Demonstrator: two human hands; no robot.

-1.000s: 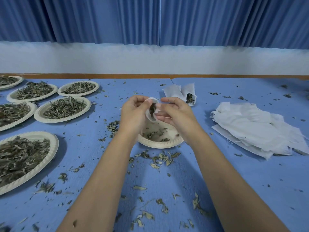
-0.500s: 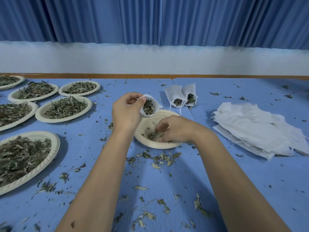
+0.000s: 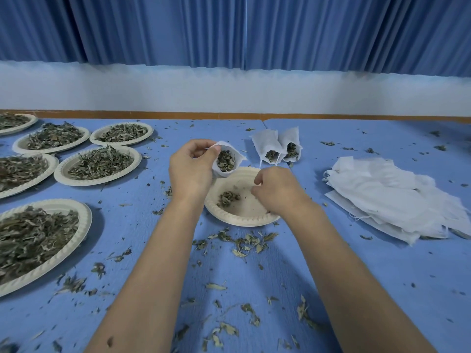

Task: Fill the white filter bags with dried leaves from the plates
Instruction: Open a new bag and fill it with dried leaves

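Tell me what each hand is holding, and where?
The left hand pinches the bag by its rim. The right hand, over the plate: cannot tell.

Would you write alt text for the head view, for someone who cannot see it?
A person's left hand holds an open white filter bag, partly filled with dried leaves, above a nearly empty paper plate, into which the right hand reaches, fingers curled. Two filled bags lie behind; heaped plates stand left, empty bags right.
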